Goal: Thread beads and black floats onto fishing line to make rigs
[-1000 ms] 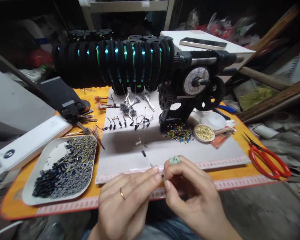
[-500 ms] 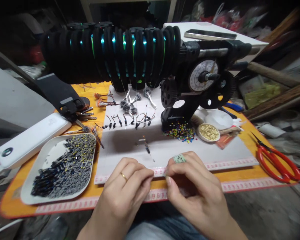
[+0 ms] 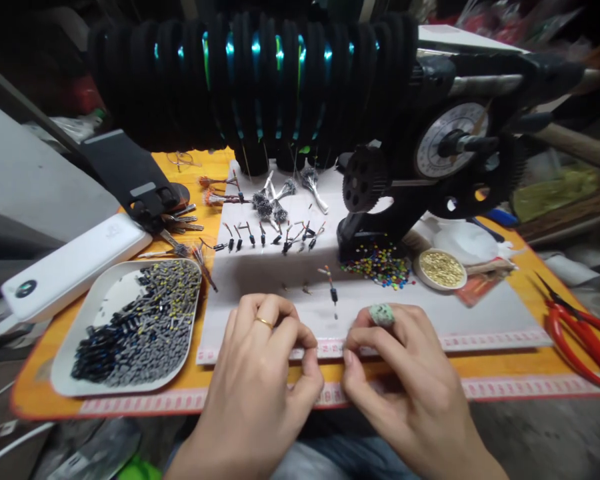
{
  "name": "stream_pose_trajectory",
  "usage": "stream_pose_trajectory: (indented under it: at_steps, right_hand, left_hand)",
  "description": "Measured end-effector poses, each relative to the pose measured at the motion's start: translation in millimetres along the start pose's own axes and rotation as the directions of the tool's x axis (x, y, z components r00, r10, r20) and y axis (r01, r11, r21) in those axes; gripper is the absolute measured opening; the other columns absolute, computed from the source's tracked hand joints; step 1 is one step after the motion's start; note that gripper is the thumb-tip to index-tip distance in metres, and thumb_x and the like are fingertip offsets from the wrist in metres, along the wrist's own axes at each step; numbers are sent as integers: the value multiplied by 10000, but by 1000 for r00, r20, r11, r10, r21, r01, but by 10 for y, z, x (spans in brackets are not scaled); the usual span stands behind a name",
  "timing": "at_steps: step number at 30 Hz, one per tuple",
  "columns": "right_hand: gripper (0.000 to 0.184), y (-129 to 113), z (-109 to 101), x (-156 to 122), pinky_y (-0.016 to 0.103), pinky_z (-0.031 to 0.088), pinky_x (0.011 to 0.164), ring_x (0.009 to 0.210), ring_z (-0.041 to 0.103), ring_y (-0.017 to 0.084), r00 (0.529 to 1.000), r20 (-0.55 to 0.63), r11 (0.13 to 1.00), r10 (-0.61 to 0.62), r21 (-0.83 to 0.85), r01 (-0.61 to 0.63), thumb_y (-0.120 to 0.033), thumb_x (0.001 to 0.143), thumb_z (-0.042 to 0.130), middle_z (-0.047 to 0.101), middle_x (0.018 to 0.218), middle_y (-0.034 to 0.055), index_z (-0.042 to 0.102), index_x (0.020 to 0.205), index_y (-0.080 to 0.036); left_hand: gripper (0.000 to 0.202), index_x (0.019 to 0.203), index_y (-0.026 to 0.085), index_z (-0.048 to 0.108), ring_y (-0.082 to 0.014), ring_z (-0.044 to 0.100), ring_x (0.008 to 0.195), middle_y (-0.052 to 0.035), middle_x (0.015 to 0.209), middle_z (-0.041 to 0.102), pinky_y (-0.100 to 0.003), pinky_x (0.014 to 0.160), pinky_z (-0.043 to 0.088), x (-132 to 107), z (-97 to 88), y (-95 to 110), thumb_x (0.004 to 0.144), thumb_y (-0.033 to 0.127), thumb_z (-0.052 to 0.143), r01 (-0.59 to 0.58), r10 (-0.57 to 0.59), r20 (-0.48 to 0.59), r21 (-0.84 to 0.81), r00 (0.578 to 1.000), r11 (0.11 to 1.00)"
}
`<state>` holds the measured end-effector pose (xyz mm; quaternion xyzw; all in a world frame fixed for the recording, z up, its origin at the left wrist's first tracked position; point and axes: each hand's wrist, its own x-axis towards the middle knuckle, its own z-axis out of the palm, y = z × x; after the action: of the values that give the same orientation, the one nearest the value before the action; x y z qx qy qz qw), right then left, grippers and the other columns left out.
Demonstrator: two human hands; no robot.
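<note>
My left hand, with a gold ring, has its thumb and forefinger pinched together over the front edge of the white board. Facing it, my right hand, with a green patterned wrap on one finger, also pinches thumb against forefinger. Whatever lies between the fingertips is too fine to make out. Just beyond the gap between the hands is a small black sleeve on a short wire piece; whether it hangs or lies there I cannot tell. Farther back, several similar black-sleeved pieces lie in a row.
A black machine with a ribbed roller stands behind. A tray of small grey and black parts and a white power bank are left. Coloured beads, a dish of gold bits and red-handled scissors are right.
The view has shifted closer, so the machine looks larger. The small black-sleeved piece now appears farther right over the board. My left fingers are more bent; both hands remain pinched.
</note>
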<state>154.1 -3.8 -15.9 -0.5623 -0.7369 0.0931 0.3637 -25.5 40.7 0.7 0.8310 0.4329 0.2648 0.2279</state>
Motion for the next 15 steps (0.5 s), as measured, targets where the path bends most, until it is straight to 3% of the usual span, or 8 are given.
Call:
stream_pose_trajectory:
  at_steps: [10, 15]
  right_hand:
    - [177, 23, 26, -37, 365, 417, 759, 902, 481, 228, 1000, 18, 999, -16, -45, 17, -22, 838, 608, 502, 916, 60, 579, 923, -175]
    - [183, 36, 13, -48, 363, 410, 762, 897, 484, 225, 999, 29, 998, -16, -60, 18, -24, 832, 621, 505, 919, 56, 587, 921, -179]
  left_hand:
    - [159, 808, 170, 581, -293, 476, 973, -91, 975, 569, -478, 801, 452, 51, -105, -31, 811, 14, 551, 58, -52, 142, -37, 988, 998]
    - [153, 820, 170, 571, -284, 465, 958, -86, 963, 564, -459, 789, 429, 37, -81, -40, 803, 19, 551, 39, -35, 128, -28, 991, 999]
